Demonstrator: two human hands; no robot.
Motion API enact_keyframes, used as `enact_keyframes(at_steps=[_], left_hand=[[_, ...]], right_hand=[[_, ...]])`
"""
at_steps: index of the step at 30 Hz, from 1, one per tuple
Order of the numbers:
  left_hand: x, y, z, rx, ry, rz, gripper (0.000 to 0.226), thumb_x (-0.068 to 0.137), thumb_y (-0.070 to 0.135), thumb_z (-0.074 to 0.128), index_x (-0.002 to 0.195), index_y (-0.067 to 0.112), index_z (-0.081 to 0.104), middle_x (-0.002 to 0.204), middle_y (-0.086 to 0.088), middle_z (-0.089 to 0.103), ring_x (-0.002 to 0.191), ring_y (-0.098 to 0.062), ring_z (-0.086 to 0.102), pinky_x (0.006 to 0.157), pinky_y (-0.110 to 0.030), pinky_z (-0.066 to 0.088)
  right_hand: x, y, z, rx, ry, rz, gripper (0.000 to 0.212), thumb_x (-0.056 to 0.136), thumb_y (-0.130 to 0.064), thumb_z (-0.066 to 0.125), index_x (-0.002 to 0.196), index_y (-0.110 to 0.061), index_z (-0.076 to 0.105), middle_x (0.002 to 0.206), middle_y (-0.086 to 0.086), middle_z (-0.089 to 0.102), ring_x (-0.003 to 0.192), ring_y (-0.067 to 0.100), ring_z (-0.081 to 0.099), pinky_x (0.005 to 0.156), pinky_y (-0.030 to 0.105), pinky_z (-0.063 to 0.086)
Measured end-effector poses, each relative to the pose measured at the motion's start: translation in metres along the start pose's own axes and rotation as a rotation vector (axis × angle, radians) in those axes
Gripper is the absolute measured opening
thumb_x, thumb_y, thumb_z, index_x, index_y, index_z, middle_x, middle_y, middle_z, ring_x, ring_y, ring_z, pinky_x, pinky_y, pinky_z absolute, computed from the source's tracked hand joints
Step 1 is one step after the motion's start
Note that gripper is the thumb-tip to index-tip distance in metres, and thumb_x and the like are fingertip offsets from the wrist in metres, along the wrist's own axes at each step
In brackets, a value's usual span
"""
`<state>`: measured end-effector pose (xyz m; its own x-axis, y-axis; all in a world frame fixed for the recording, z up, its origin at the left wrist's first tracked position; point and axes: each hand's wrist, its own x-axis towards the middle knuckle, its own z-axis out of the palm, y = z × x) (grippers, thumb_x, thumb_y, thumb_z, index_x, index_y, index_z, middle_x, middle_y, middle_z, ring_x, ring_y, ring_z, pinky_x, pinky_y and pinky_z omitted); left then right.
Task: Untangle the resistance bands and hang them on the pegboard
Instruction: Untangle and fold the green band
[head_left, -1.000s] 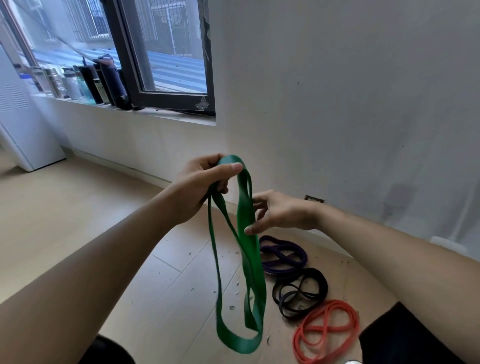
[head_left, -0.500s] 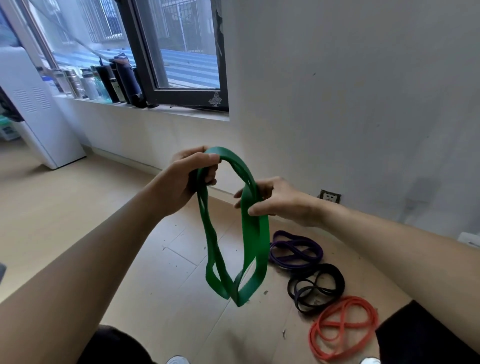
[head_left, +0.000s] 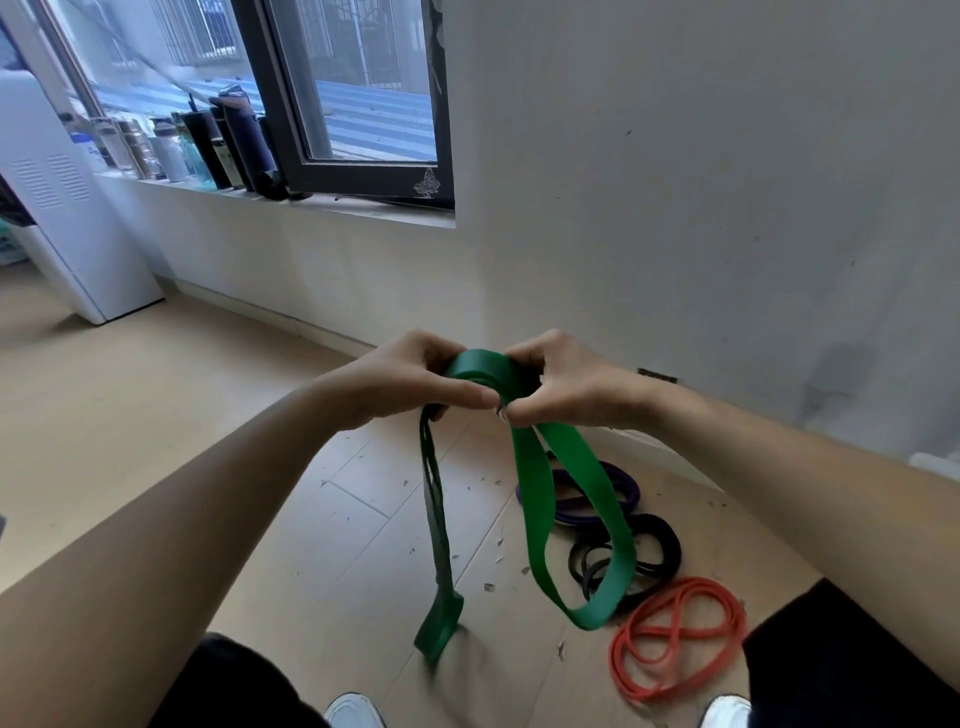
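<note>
Floor (head_left: 156, 426): pale wood-look planks, scattered with small dark flecks.
Purple band (head_left: 631, 491): coiled flat on the floor, nearest the wall.
Black band (head_left: 667, 551): coiled just beside the purple one.
Red band (head_left: 675, 636): looped flat, near the black one.
White cabinet (head_left: 67, 218): standing at far left.

Single head-worn wide-angle view, looking forward and down, close over floor (head_left: 156, 415) beside wall (head_left: 675, 208).

Four resistance bands: one green band (head_left: 537, 499), one purple band (head_left: 626, 491), one black band (head_left: 657, 545), one red band (head_left: 675, 636).
</note>
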<state>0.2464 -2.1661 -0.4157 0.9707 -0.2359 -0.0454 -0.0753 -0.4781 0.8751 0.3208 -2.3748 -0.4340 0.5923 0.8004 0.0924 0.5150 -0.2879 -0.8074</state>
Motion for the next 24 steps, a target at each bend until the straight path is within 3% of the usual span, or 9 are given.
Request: enact_keyframes(at_steps=[3,7,10,13,18,24], left_hand=[[0.004,0.006,0.006,0.036,0.064,0.049,0.048,0.067,0.032,0.087,0.098,-0.002,0.072,0.071,-0.004,0.059,0.063,-0.012,0.055,0.057,-0.021,0.046],[0.005,0.010,0.005,-0.081,0.135,0.101,0.040,0.073,0.020,0.087,0.100,-0.003,0.068,0.072,0.002,0.059,0.062,-0.008,0.054,0.057,-0.021,0.044],[0.005,0.012,0.003,-0.264,0.175,0.120,0.025,0.077,0.013,0.080,0.098,0.006,0.067,0.070,0.008,0.060,0.059,-0.005,0.051,0.059,-0.021,0.042],[0.004,0.014,-0.002,-0.412,0.251,0.167,0.019,0.077,0.010,0.073,0.094,0.009,0.066,0.066,0.009,0.057,0.053,-0.004,0.047,0.062,-0.023,0.042],[-0.001,0.010,-0.009,-0.500,0.249,0.217,0.022,0.077,0.010,0.072,0.097,0.007,0.064,0.080,-0.002,0.067,0.073,-0.015,0.066,0.077,-0.027,0.056],[-0.008,0.002,-0.021,-0.597,0.218,0.193,0.033,0.070,0.010,0.070,0.100,0.005,0.060,0.096,-0.014,0.066,0.091,-0.027,0.068,0.093,-0.040,0.058]], right_hand=[[-0.001,0.002,-0.001,-0.053,0.020,-0.026,0.014,0.077,-0.010,0.081,0.087,-0.008,0.072,0.073,0.006,0.066,0.062,0.013,0.061,0.059,0.029,0.050],[-0.001,0.013,-0.006,0.059,0.035,-0.006,0.028,0.077,-0.017,0.087,0.101,-0.011,0.075,0.095,0.013,0.074,0.085,0.029,0.073,0.077,0.035,0.061],[-0.002,0.033,-0.002,-0.077,-0.075,0.064,0.026,0.079,-0.015,0.085,0.104,-0.017,0.077,0.098,0.004,0.076,0.088,0.023,0.072,0.079,0.032,0.060],[-0.002,0.049,0.007,-0.097,-0.105,0.146,0.031,0.082,-0.018,0.084,0.112,-0.014,0.075,0.105,0.005,0.075,0.094,0.020,0.071,0.089,0.041,0.060],[0.008,0.045,0.017,0.029,-0.088,0.198,0.038,0.088,-0.023,0.079,0.123,-0.015,0.066,0.110,0.002,0.070,0.094,0.014,0.069,0.085,0.038,0.059],[0.016,0.046,0.021,0.166,-0.127,0.236,0.039,0.087,-0.016,0.077,0.125,-0.019,0.066,0.123,0.009,0.066,0.102,0.022,0.068,0.078,0.033,0.054]])
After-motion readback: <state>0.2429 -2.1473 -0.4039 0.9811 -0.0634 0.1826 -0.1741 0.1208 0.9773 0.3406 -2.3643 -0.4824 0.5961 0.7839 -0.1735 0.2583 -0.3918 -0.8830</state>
